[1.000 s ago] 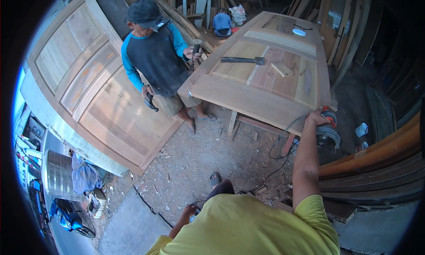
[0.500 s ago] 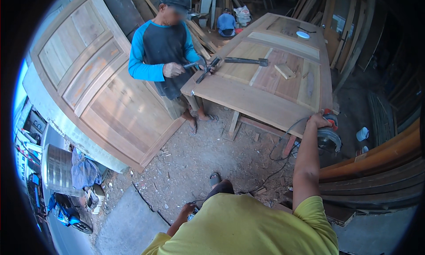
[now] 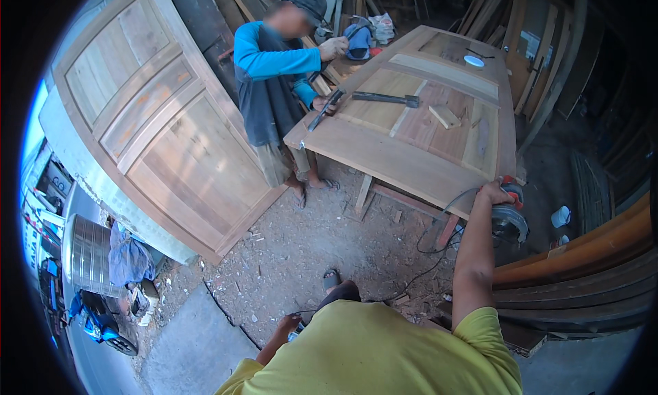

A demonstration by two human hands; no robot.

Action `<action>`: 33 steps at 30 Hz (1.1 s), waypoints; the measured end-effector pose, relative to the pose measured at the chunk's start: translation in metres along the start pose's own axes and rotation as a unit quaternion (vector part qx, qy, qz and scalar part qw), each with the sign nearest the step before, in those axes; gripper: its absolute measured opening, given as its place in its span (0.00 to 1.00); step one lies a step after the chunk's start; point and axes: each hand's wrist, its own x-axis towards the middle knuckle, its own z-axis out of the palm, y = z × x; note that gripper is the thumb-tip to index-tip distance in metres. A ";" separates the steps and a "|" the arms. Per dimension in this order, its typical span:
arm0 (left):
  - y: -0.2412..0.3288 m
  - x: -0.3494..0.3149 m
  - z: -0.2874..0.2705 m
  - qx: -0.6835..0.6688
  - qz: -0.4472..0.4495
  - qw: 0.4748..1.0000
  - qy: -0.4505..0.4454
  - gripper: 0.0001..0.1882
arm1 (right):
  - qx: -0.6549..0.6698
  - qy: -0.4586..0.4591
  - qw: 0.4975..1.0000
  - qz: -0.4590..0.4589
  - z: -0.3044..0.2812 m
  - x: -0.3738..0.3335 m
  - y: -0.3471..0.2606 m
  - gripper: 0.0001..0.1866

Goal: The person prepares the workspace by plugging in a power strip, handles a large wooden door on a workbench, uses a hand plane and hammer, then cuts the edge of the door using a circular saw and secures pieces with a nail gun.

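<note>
My right hand [image 3: 492, 191] grips a red and grey circular saw [image 3: 510, 220] at the near right corner of a wooden door [image 3: 394, 151], which lies flat on supports. Down by my thigh, my left hand [image 3: 289, 324] is closed. A dark cord and a small pale object show beside it, but what the fingers hold is mostly hidden. Across the door's left end stands a person in a blue-sleeved shirt [image 3: 264, 107]. One of that person's hands is raised with a hammer-like tool [image 3: 354, 31]; the other holds a dark bar-like tool [image 3: 325, 110] on the door.
A dark, long-handled tool [image 3: 385, 99], a wood offcut [image 3: 445, 116] and a white disc [image 3: 473, 61] rest on the door. Another panelled door [image 3: 185, 169] leans at left. A cable [image 3: 419, 275] trails over the littered ground. Curved timbers [image 3: 582, 258] are stacked at right.
The other person has leaned toward the door and lifted the hammer-like tool from low at the chest to head height. My hands stay at the saw and by my thigh; the view shifts slightly.
</note>
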 end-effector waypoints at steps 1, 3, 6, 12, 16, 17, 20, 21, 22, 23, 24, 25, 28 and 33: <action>0.001 -0.001 0.000 0.001 0.018 1.000 0.001 0.25 | 0.007 -0.004 1.000 0.000 -0.001 0.000 -0.001 0.40; -0.003 -0.008 0.001 0.003 0.003 1.000 0.001 0.25 | 0.003 -0.015 1.000 0.021 -0.004 -0.014 -0.004 0.40; -0.002 -0.006 0.003 0.006 -0.003 1.000 0.007 0.25 | -0.002 -0.016 0.999 0.030 -0.006 -0.012 -0.006 0.40; -0.016 0.000 0.012 0.007 -0.009 1.000 0.002 0.24 | 0.003 -0.021 0.999 0.027 -0.003 -0.011 -0.003 0.38; -0.016 0.001 0.018 -0.030 0.030 0.998 0.040 0.24 | 0.025 -0.025 0.999 0.030 -0.005 -0.007 -0.007 0.36; -0.016 0.000 0.019 -0.045 0.006 0.998 0.039 0.24 | 0.026 -0.029 0.999 0.031 -0.005 -0.008 -0.007 0.36; -0.019 -0.003 0.020 -0.059 -0.049 0.997 0.017 0.25 | 0.019 -0.029 0.999 0.028 -0.004 -0.011 -0.003 0.36; -0.018 0.000 0.018 -0.043 -0.055 0.998 -0.003 0.25 | 0.012 -0.021 1.000 0.019 -0.002 -0.007 -0.001 0.36; -0.017 0.002 0.018 -0.027 -0.061 0.998 -0.023 0.25 | 0.005 -0.013 1.000 0.010 0.000 -0.003 0.001 0.36; -0.017 0.000 0.018 -0.009 -0.049 0.998 -0.033 0.26 | 0.004 -0.011 1.000 0.008 0.001 -0.003 0.005 0.36; -0.016 -0.001 0.016 0.009 -0.037 0.998 -0.044 0.26 | 0.002 -0.009 1.000 0.005 0.002 -0.003 0.008 0.36; -0.015 -0.004 0.016 0.026 -0.025 0.998 -0.055 0.26 | 0.000 -0.006 1.000 0.002 0.001 -0.003 0.012 0.36; -0.010 0.005 0.018 -0.007 -0.057 0.997 -0.044 0.26 | -0.011 0.018 1.000 -0.021 0.008 0.020 0.016 0.36; -0.020 -0.007 0.021 0.026 -0.032 0.999 -0.033 0.25 | 0.002 0.000 1.000 0.004 0.008 0.007 0.022 0.36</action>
